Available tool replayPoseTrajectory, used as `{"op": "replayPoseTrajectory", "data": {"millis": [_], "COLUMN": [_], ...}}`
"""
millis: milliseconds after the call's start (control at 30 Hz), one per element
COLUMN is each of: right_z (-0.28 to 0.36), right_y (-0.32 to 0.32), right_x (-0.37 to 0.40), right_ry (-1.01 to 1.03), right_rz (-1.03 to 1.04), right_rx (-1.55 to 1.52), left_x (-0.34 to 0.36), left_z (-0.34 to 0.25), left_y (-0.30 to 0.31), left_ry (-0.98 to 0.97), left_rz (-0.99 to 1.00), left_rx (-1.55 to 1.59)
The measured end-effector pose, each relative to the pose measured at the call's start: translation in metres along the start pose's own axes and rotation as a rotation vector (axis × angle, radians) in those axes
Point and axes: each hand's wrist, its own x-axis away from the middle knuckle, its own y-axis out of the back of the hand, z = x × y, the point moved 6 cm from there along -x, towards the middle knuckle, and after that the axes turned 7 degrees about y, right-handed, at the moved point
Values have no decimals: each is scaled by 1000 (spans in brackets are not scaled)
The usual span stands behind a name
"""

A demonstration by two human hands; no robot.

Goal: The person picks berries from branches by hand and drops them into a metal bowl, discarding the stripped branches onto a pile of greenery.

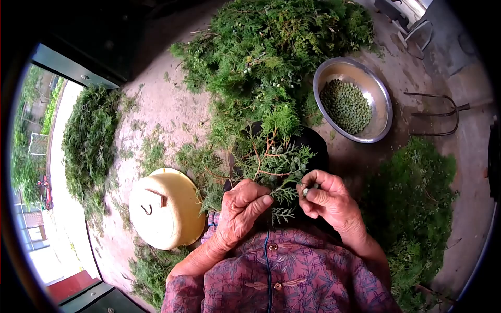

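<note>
My left hand (pixel 241 209) is closed, thumb against fingers, around the stem of a cypress branch (pixel 267 155). The branch has reddish-brown twigs, flat green sprays and small pale green cones, and it spreads out above my lap. My right hand (pixel 333 201) is beside the branch's right side, its thumb and index finger pinched on a small green cone (pixel 311 191). The fingers partly hide that cone. Up and to the right, a steel bowl (pixel 382 99) on the floor holds many loose green cones (pixel 346 106).
A big heap of cypress branches (pixel 282 47) lies ahead. More greenery piles stand at the left (pixel 91 141) and the right (pixel 412 208). A yellow tub (pixel 164 211) is at my left. A metal fork head (pixel 454 112) lies beyond the bowl.
</note>
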Motion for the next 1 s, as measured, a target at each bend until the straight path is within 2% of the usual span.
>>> {"op": "replayPoseTrajectory", "data": {"millis": [100, 267, 300, 367, 400, 500, 567, 633, 700, 767, 800, 833, 867, 900, 967, 1000], "right_z": [26, 83, 102, 147, 162, 192, 197, 188, 166, 132, 110, 86, 64, 49, 13, -3], "right_y": [32, 152, 164, 181, 198, 270, 271, 251, 193, 103, 62, 30, -5, -36, -77, -85], "right_x": [-6, -25, -29, -34, -33, -28, -19, -25, -37, -49, -53, -53, -49, -44, -32, -28], "right_ry": [65, 392, 468, 636, 676, 702, 800, 706, 614, 562, 506, 465, 483, 605, 679, 634], "right_rz": [-251, -647, -734, -663, -691, -755, -932, -953, -779, -393, -294, -161, -22, 215, 419, 530], "right_rx": [-71, -283, -381, -296, -262, -278, -237, -186, 186, 382, 465, 591, 708, 974, 1117, 1176], "left_x": [5, 13, 13, 12, 15, 13, 15, 15, 14, 13, 9, 5, 2, 0, -4, -7], "left_z": [7, 23, 19, 15, 24, 29, 42, 45, 41, 38, 16, 17, 18, 19, 31, 30], "left_y": [8, 18, 17, 23, 26, 35, 42, 45, 43, 42, 39, 39, 38, 37, 38, 37], "left_ry": [33, 81, 92, 70, 73, 46, -41, -92, -77, -81, -151, -119, -87, -56, 45, 86], "left_rz": [-96, -229, -270, -379, -426, -467, -492, -489, -503, -506, -481, -488, -497, -506, -467, -452], "left_rx": [35, 76, 243, 282, 310, 263, 203, 195, 81, -33, -310, -296, -282, -268, -226, -275]}}
